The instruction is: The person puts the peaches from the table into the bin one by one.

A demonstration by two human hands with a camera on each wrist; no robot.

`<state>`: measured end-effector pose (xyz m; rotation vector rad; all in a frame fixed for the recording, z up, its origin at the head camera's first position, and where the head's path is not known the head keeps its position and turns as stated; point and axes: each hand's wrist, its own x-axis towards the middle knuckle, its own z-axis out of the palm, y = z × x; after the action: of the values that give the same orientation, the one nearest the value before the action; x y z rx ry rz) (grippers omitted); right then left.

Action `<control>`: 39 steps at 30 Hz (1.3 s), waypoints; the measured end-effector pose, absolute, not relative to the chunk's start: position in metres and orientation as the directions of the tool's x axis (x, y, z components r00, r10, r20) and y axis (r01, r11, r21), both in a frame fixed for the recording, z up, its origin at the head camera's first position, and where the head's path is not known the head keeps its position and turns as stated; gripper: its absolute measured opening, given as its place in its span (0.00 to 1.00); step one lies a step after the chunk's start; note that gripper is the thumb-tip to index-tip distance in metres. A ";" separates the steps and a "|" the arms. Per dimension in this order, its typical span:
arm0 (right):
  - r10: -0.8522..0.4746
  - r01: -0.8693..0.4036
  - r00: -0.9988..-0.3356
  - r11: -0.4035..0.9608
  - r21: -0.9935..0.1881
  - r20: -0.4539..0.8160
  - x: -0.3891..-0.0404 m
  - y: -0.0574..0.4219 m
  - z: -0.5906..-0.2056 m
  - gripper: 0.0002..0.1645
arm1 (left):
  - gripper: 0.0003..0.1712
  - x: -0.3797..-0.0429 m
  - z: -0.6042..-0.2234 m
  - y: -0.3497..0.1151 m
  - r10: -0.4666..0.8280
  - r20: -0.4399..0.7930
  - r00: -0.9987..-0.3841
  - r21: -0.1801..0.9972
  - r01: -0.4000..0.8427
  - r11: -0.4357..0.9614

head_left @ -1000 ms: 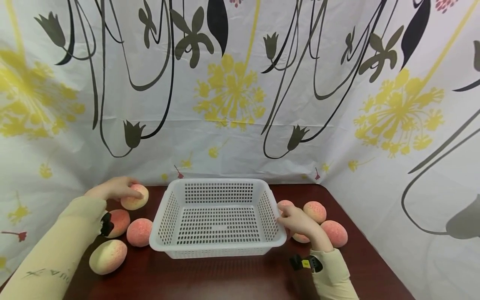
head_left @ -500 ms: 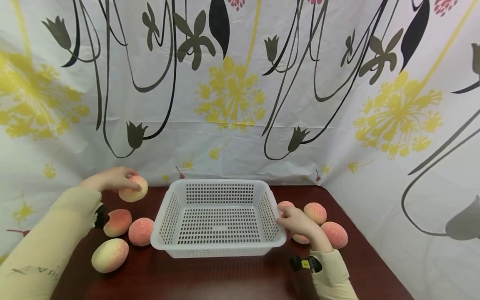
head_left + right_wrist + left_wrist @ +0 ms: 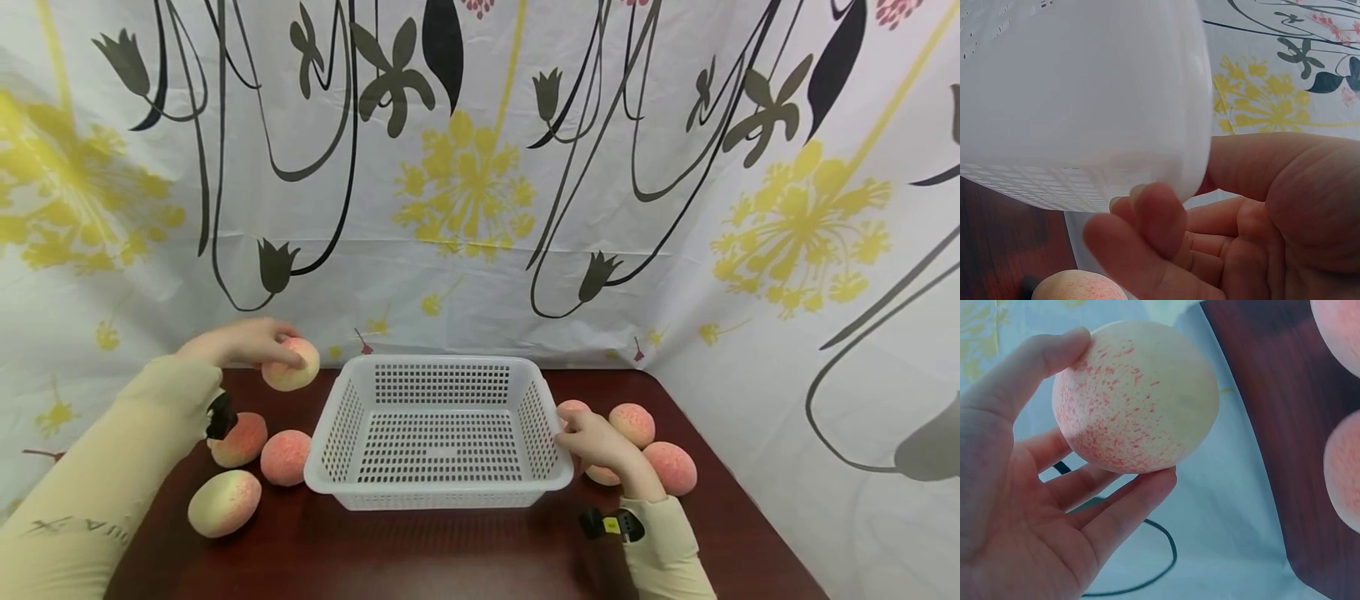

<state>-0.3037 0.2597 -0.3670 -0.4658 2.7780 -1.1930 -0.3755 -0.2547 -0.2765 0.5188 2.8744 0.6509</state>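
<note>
My left hand (image 3: 243, 342) holds a pale yellow and pink peach (image 3: 291, 367) up beyond the left side of the white plastic basket (image 3: 442, 485). In the left wrist view, the thumb presses the top of the peach (image 3: 1141, 394) while curled fingers support it from below. At the basket's right side, my right hand (image 3: 600, 442) grips the rim. The right wrist view has the fingers (image 3: 1160, 219) curled under the edge of the basket (image 3: 1116, 75), with the thumb partly hidden behind it. Inside, the basket shows only its perforated floor.
Left of the basket lie a red peach (image 3: 238, 439), a pink peach (image 3: 285, 457) and a yellowish one (image 3: 225, 503). Several more, including a pink peach (image 3: 670, 468), sit by the right hand on the dark table (image 3: 420, 558). A patterned curtain (image 3: 480, 292) hangs behind.
My left hand has lifted the peach off the table, then carried it a little to the right toward the basket. The right hand has stayed at the rim.
</note>
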 end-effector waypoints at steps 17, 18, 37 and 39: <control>-0.311 -0.213 -0.950 0.629 -0.748 0.009 -0.304 0.261 -0.365 0.17 | 0.34 -0.388 -0.269 -0.190 0.460 -0.083 -0.884 0.453 0.378 0.807; -0.310 -0.211 -0.951 0.628 -0.749 0.008 -0.303 0.261 -0.365 0.16 | 0.35 -0.389 -0.270 -0.186 0.469 -0.084 -0.879 0.450 0.387 0.805; -0.334 -0.219 -0.943 0.618 -0.755 0.000 -0.301 0.260 -0.365 0.21 | 0.35 -0.404 -0.297 -0.100 0.504 -0.174 -0.846 0.479 0.375 0.794; -0.328 -0.213 -0.945 0.615 -0.759 -0.001 -0.300 0.260 -0.365 0.22 | 0.36 -0.406 -0.299 -0.091 0.507 -0.178 -0.843 0.482 0.374 0.792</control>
<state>-0.2999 0.2598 -0.3651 -0.4543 2.6958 -1.2387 -0.4058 -0.0914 -0.2995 0.6768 2.6835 0.6312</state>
